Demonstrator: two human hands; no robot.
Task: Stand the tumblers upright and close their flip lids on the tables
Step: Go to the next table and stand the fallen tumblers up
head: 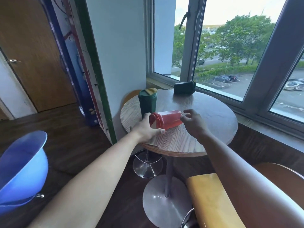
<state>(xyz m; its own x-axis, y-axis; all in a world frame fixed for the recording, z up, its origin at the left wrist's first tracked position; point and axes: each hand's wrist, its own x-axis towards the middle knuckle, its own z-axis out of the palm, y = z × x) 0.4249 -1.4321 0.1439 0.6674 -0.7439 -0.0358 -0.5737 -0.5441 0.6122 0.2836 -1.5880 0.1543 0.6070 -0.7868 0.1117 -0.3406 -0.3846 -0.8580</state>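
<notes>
A red tumbler lies on its side on the round wooden table, lid end pointing left. My left hand wraps around that lid end. My right hand touches the tumbler's base end with its fingertips. Behind them a dark green tumbler stands upright, its yellow flip lid raised open. A third dark tumbler lies on its side at the table's far edge by the window.
A wall corner rises just left of the table. A window sill and ledge run along the right. Stools stand behind the table and at the bottom right. A blue bowl sits at the far left.
</notes>
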